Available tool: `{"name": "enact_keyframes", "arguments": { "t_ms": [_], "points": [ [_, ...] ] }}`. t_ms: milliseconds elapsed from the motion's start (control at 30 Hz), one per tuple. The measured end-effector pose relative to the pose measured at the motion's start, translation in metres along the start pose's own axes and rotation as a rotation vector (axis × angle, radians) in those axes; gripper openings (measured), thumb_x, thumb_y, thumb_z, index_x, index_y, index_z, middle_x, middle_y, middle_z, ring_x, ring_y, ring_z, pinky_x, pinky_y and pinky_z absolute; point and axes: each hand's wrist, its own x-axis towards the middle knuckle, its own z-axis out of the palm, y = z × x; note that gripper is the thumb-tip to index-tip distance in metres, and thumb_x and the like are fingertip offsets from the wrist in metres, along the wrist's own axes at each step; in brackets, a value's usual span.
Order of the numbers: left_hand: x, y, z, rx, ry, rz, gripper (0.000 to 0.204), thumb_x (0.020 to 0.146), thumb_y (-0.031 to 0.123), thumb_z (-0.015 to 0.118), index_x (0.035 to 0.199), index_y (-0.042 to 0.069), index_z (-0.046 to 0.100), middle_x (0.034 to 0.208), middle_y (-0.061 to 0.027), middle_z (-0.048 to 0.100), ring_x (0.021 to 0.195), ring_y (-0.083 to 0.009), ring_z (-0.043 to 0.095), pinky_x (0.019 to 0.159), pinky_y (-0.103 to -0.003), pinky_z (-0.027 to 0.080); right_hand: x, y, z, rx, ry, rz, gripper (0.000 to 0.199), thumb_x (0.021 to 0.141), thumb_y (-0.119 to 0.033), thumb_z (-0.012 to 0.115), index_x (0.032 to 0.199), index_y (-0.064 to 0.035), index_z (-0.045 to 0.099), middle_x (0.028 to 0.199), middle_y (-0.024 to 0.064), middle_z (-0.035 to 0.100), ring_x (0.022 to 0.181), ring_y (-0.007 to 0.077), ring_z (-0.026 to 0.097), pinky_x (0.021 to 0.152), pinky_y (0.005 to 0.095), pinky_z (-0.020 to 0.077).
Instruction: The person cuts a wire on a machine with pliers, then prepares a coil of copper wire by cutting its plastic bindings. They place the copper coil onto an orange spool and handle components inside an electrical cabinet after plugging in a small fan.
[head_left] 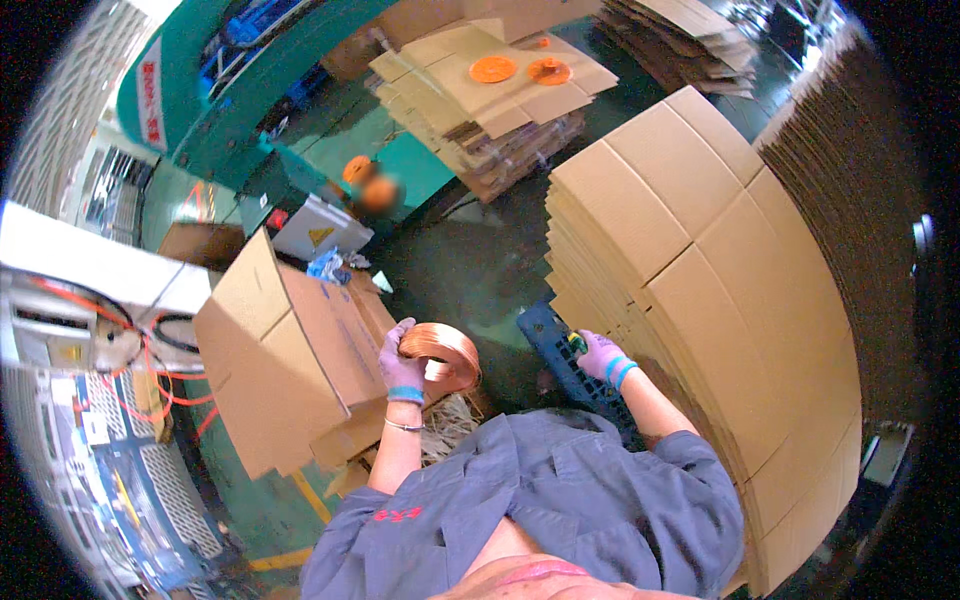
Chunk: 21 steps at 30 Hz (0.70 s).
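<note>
My left hand (pixel 397 362), in a pale purple glove with a blue cuff, is closed on the rim of a shiny copper coil (pixel 452 343). The coil is tilted, its round opening showing, beside an open cardboard box (pixel 345 325). Off to the right, my right hand (pixel 602 357), gloved the same way, has its fingers closed around a small green-and-yellow thing (pixel 577 343) whose kind I cannot make out. That hand is over a blue plastic crate or pallet (pixel 552 345) with a slotted surface.
Flattened cardboard (pixel 700 230) is stacked high on the right. Another cardboard stack (pixel 480 75) stands ahead with orange discs (pixel 493 69) on top. A green machine (pixel 190 100) is at the upper left. Orange cables (pixel 150 340) hang at the left. Shredded pale material (pixel 450 432) lies below the coil.
</note>
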Motion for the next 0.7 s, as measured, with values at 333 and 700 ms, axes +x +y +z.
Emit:
{"name": "enact_keyframes", "arguments": {
  "t_ms": [333,700],
  "points": [
    [0.193,-0.011,0.048,-0.074,-0.045,0.014,0.044,0.064,-0.005,0.071,0.107,0.002,0.061,0.104,-0.0087,0.065,0.094,-0.0174,0.062,0.085,-0.029,0.049,0.081,-0.038,-0.149,0.331,0.767,-0.114,0.049,0.075,-0.021,0.063,0.121,-0.0069,0.052,0.106,0.0228,0.060,0.099,0.0346,0.058,0.086,0.0424,0.0463],
    [0.482,-0.012,0.150,-0.541,-0.418,-0.213,0.051,0.060,-0.004,0.072,0.109,0.006,0.060,0.102,-0.0082,0.065,0.095,-0.0196,0.061,0.087,-0.031,0.048,0.167,0.036,-0.234,-0.262,1.052,0.929,0.066,0.081,-0.036,0.061,0.134,-0.0043,0.038,0.130,0.0210,0.046,0.120,0.0372,0.043,0.101,0.0440,0.0346]
  ]
}}
